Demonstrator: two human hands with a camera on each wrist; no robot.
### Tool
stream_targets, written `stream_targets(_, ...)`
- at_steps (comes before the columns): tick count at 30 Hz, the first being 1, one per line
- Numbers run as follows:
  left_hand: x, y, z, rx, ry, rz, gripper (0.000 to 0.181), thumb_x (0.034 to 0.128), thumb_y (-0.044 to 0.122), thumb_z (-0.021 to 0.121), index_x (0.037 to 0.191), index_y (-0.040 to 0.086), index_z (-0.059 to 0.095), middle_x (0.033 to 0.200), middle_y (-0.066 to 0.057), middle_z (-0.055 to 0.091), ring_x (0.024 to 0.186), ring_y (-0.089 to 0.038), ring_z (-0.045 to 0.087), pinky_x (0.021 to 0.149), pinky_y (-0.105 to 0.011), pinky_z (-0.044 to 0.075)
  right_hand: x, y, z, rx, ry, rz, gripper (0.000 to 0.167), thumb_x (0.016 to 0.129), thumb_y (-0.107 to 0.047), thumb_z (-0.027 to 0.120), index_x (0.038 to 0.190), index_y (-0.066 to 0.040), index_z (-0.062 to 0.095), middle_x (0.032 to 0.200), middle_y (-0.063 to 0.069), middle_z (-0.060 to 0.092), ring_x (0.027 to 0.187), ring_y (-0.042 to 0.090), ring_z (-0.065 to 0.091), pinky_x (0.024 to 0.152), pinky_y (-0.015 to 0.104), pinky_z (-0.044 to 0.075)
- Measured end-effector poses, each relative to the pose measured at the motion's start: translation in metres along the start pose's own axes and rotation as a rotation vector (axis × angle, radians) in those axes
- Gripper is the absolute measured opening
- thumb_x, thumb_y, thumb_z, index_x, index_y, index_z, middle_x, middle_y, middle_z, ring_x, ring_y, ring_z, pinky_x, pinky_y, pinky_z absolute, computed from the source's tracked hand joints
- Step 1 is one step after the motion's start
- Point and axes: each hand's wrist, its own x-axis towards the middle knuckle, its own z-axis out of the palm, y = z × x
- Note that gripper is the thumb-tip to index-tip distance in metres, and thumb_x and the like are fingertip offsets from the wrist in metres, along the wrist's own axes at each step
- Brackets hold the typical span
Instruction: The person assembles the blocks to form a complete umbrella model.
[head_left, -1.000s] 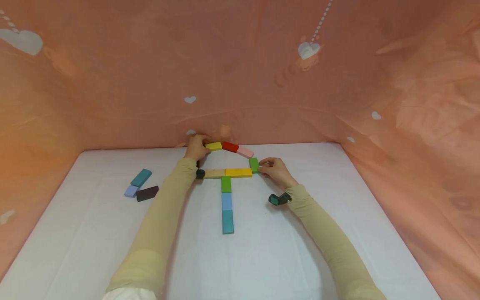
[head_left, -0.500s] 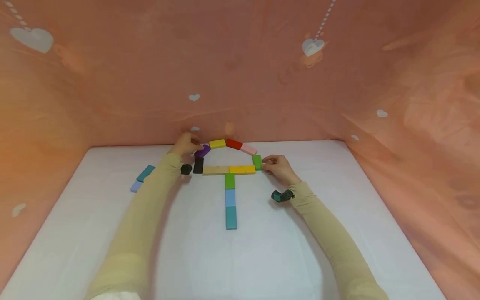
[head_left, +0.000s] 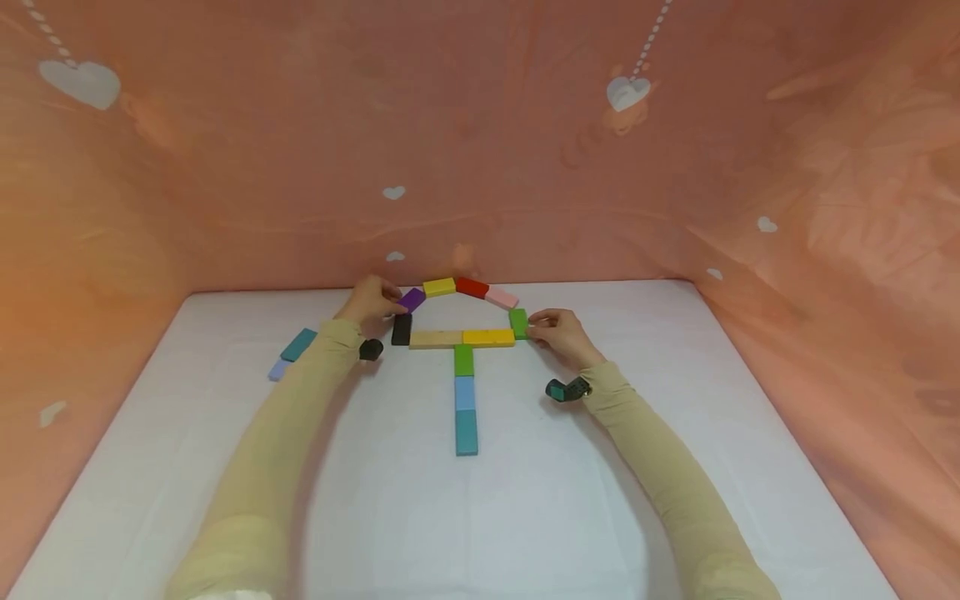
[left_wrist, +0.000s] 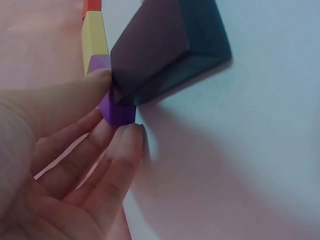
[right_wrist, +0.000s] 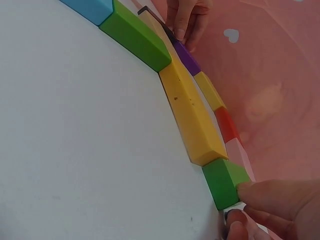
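My left hand [head_left: 370, 302] pinches the purple block [left_wrist: 117, 112] between thumb and fingers at the upper left of a ring of flat blocks. Below it the black block [head_left: 402, 329] lies at the ring's left side, large and close in the left wrist view. On the ring's right side my right hand [head_left: 562, 336] touches the outer side of the green block [head_left: 519, 323] with thumb and a fingertip. Yellow [head_left: 439, 287], red [head_left: 472, 287] and pink [head_left: 502, 297] blocks form the top. A tan block [head_left: 437, 339] and an orange-yellow block [head_left: 489, 337] make the straight base.
A stem of green [head_left: 464, 360], light blue [head_left: 465, 392] and teal [head_left: 467, 432] blocks runs down from the base. Loose teal [head_left: 299, 344] and lavender [head_left: 279, 369] blocks lie left, partly behind the sleeve. Pink cloth [head_left: 480, 150] hangs around the white table [head_left: 540, 517].
My left hand has moved left and down from beside the yellow block to the purple block, uncovering the purple and black blocks. The right hand stays at the green block. The camera has shifted slightly.
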Motion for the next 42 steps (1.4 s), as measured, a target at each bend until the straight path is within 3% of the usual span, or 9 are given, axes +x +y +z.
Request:
stream_targets(4,-0.001,0.002,0.002,0.020,0.006,0.021,0.032,0.0792,0.007,0.078,0.103,-0.012,0.067,0.091,-0.024,0.066,0.081,-0.030,0.061,0.075,-0.036,0.054,0.000,-0.001,-0.001,-0.008,-0.001,0.008,0.034,0.089,-0.005,0.066,0.119,0.008,0.058,0.098,0.013,0.060,0.076,0.015,0.057,0.066,0.020,0.051)
stream_targets(9,-0.002,0.005,0.005,0.042,0.007,-0.010,0.033,0.0839,0.004,0.073,0.111,-0.014,0.063,0.101,-0.027,0.065,0.089,-0.033,0.060,0.084,-0.039,0.052,0.001,-0.001,-0.002,-0.018,0.004,0.005,0.034,0.089,-0.005,0.066,0.119,0.007,0.058,0.098,0.014,0.060,0.076,0.015,0.057,0.067,0.021,0.051)
stream_targets(29,-0.001,-0.006,0.006,-0.001,0.033,-0.050,0.032,0.0856,0.005,0.071,0.112,-0.011,0.063,0.105,-0.026,0.063,0.098,-0.035,0.058,0.088,-0.042,0.050,0.001,-0.001,0.000,-0.048,0.004,0.003,0.033,0.089,-0.007,0.066,0.119,0.006,0.058,0.097,0.012,0.061,0.075,0.014,0.057,0.065,0.020,0.050)
stream_targets(35,-0.003,-0.003,0.007,-0.014,0.045,-0.074,0.031,0.0854,0.005,0.071,0.111,-0.011,0.064,0.107,-0.026,0.063,0.098,-0.035,0.059,0.091,-0.042,0.049,0.001,0.000,0.000,-0.040,0.003,0.006,0.034,0.089,-0.006,0.066,0.120,0.007,0.058,0.097,0.013,0.062,0.075,0.014,0.057,0.065,0.020,0.050)
stream_targets(42,-0.006,-0.003,0.006,-0.020,0.077,-0.041,0.032,0.0835,0.004,0.073,0.110,-0.012,0.064,0.105,-0.027,0.064,0.098,-0.035,0.060,0.088,-0.041,0.050,0.002,0.001,0.001,-0.040,0.008,0.000,0.034,0.089,-0.006,0.066,0.119,0.006,0.058,0.098,0.013,0.062,0.075,0.014,0.057,0.064,0.020,0.050)
